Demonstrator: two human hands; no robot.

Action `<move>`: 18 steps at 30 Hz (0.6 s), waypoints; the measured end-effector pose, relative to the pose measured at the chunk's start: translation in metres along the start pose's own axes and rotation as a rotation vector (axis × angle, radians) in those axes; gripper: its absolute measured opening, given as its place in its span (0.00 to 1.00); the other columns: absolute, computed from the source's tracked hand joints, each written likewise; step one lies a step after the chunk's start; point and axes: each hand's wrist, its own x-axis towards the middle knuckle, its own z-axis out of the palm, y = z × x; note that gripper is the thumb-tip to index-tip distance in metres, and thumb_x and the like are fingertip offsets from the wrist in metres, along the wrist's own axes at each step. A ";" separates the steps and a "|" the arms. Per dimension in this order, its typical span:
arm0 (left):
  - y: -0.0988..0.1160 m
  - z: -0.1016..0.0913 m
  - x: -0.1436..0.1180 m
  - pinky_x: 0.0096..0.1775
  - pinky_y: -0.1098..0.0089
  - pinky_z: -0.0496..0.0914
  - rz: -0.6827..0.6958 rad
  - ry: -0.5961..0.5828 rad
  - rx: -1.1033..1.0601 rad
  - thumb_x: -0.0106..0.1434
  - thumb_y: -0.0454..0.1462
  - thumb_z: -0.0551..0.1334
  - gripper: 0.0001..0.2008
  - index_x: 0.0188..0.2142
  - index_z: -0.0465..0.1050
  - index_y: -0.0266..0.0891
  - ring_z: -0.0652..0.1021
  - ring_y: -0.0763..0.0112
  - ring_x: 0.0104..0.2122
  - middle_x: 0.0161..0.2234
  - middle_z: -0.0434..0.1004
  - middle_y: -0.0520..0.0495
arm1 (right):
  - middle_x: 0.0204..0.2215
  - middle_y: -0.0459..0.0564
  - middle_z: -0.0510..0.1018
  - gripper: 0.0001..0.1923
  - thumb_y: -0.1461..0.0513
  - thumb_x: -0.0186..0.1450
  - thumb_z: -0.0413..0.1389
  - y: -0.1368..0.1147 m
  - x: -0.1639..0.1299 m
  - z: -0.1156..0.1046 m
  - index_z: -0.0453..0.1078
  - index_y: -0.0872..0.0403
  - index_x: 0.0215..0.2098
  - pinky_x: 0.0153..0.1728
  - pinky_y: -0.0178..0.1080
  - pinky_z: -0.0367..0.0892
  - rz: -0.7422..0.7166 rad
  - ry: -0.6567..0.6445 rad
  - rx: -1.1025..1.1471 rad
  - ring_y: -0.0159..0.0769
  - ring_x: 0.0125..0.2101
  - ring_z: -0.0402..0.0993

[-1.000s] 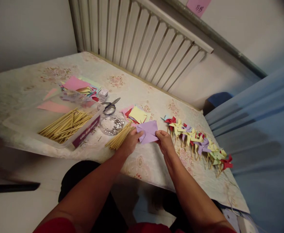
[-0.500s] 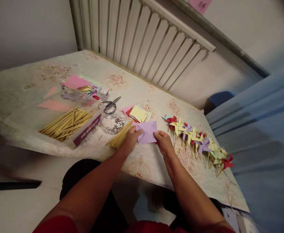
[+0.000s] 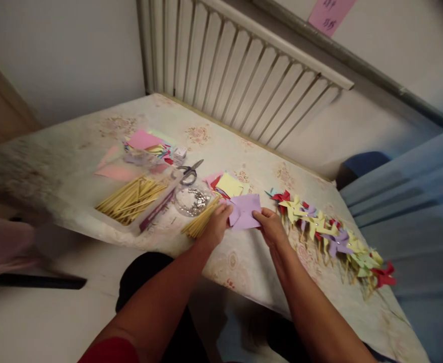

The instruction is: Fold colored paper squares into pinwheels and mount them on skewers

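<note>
Pinching the lilac cut paper square [image 3: 245, 212] between left hand [image 3: 216, 227] and right hand [image 3: 271, 228] — thin flaps looked easy to tear if tugged apart.

Both bare forearms reaching forward, left hand [image 3: 216, 227] and right hand [image 3: 272, 228] close together, fingers pinching.
</note>
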 end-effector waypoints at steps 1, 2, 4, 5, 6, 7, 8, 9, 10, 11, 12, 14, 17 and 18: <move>0.001 -0.001 -0.001 0.33 0.69 0.70 -0.009 -0.005 -0.055 0.59 0.53 0.60 0.21 0.40 0.68 0.37 0.77 0.69 0.30 0.33 0.76 0.46 | 0.18 0.42 0.73 0.15 0.56 0.44 0.68 -0.006 0.005 0.001 0.72 0.55 0.25 0.22 0.34 0.62 -0.020 0.011 -0.004 0.29 0.18 0.66; 0.001 -0.001 -0.002 0.31 0.70 0.69 -0.025 -0.015 -0.094 0.59 0.54 0.59 0.23 0.39 0.67 0.37 0.77 0.70 0.29 0.32 0.76 0.46 | 0.18 0.42 0.74 0.15 0.56 0.45 0.68 -0.014 0.010 0.003 0.73 0.55 0.25 0.22 0.34 0.62 -0.036 0.003 -0.012 0.29 0.19 0.66; 0.002 -0.002 -0.005 0.30 0.71 0.68 -0.054 -0.040 -0.134 0.58 0.56 0.59 0.24 0.37 0.67 0.36 0.77 0.71 0.27 0.31 0.75 0.46 | 0.20 0.43 0.75 0.14 0.56 0.45 0.68 -0.033 0.023 0.012 0.73 0.55 0.26 0.23 0.34 0.63 -0.098 -0.026 -0.006 0.30 0.20 0.68; 0.003 -0.002 -0.006 0.29 0.71 0.67 -0.077 -0.038 -0.129 0.57 0.55 0.60 0.23 0.35 0.67 0.35 0.76 0.72 0.26 0.31 0.74 0.46 | 0.20 0.44 0.76 0.15 0.57 0.44 0.68 -0.044 0.030 0.019 0.74 0.55 0.26 0.23 0.34 0.64 -0.115 -0.043 0.007 0.30 0.20 0.68; 0.004 -0.002 -0.008 0.29 0.71 0.67 -0.104 -0.043 -0.109 0.57 0.54 0.61 0.22 0.33 0.67 0.35 0.76 0.72 0.26 0.31 0.74 0.45 | 0.20 0.44 0.76 0.14 0.57 0.44 0.68 -0.054 0.037 0.028 0.74 0.55 0.26 0.23 0.34 0.65 -0.129 -0.059 0.016 0.30 0.20 0.69; 0.006 -0.001 -0.009 0.29 0.71 0.67 -0.124 -0.038 -0.081 0.58 0.53 0.60 0.21 0.32 0.67 0.35 0.76 0.73 0.26 0.31 0.74 0.45 | 0.20 0.44 0.76 0.14 0.57 0.44 0.68 -0.065 0.044 0.039 0.73 0.55 0.26 0.23 0.34 0.66 -0.140 -0.083 0.018 0.30 0.20 0.69; 0.008 -0.001 -0.011 0.29 0.71 0.67 -0.131 -0.037 -0.044 0.58 0.51 0.60 0.19 0.31 0.67 0.35 0.76 0.73 0.25 0.31 0.74 0.45 | 0.19 0.44 0.76 0.14 0.57 0.44 0.68 -0.075 0.052 0.051 0.73 0.56 0.26 0.22 0.34 0.66 -0.148 -0.109 0.016 0.30 0.19 0.68; 0.010 0.000 -0.012 0.30 0.71 0.67 -0.123 -0.033 -0.013 0.58 0.49 0.60 0.18 0.31 0.67 0.35 0.75 0.74 0.25 0.32 0.74 0.45 | 0.19 0.44 0.76 0.14 0.58 0.44 0.68 -0.084 0.059 0.065 0.73 0.56 0.26 0.22 0.34 0.66 -0.163 -0.134 0.012 0.30 0.19 0.68; 0.012 0.000 -0.014 0.30 0.71 0.66 -0.118 -0.027 0.009 0.58 0.47 0.60 0.16 0.30 0.67 0.35 0.75 0.75 0.25 0.31 0.74 0.46 | 0.19 0.45 0.76 0.14 0.58 0.44 0.68 -0.092 0.067 0.081 0.73 0.56 0.26 0.22 0.35 0.68 -0.174 -0.166 0.001 0.30 0.19 0.69; 0.014 0.001 -0.015 0.30 0.71 0.66 -0.132 -0.025 0.028 0.58 0.45 0.60 0.14 0.29 0.66 0.35 0.74 0.76 0.24 0.30 0.73 0.47 | 0.19 0.45 0.76 0.13 0.58 0.45 0.67 -0.100 0.076 0.098 0.72 0.56 0.26 0.22 0.35 0.69 -0.183 -0.206 -0.018 0.31 0.19 0.70; 0.016 0.001 -0.016 0.30 0.71 0.65 -0.155 -0.036 0.054 0.57 0.43 0.60 0.12 0.28 0.66 0.35 0.73 0.77 0.23 0.28 0.72 0.48 | 0.19 0.45 0.76 0.13 0.58 0.45 0.67 -0.106 0.084 0.116 0.72 0.56 0.25 0.22 0.35 0.69 -0.193 -0.245 -0.035 0.31 0.19 0.70; 0.019 0.001 -0.016 0.29 0.72 0.64 -0.161 -0.044 0.065 0.56 0.40 0.60 0.08 0.28 0.66 0.36 0.73 0.77 0.23 0.28 0.72 0.49 | 0.19 0.44 0.75 0.12 0.59 0.47 0.67 -0.117 0.098 0.156 0.70 0.56 0.24 0.21 0.33 0.70 -0.212 -0.308 -0.093 0.30 0.20 0.71; 0.021 0.000 -0.016 0.28 0.72 0.64 -0.172 -0.014 0.064 0.55 0.37 0.58 0.06 0.28 0.66 0.36 0.73 0.77 0.23 0.28 0.72 0.49 | 0.20 0.44 0.76 0.10 0.61 0.51 0.64 -0.131 0.115 0.218 0.68 0.56 0.25 0.20 0.31 0.70 -0.195 -0.445 -0.141 0.29 0.20 0.72; 0.021 -0.001 -0.016 0.28 0.71 0.64 -0.179 -0.005 0.056 0.55 0.37 0.58 0.05 0.29 0.66 0.36 0.73 0.76 0.23 0.28 0.73 0.49 | 0.21 0.43 0.75 0.09 0.62 0.52 0.63 -0.135 0.119 0.238 0.68 0.56 0.25 0.20 0.31 0.70 -0.176 -0.497 -0.138 0.29 0.20 0.72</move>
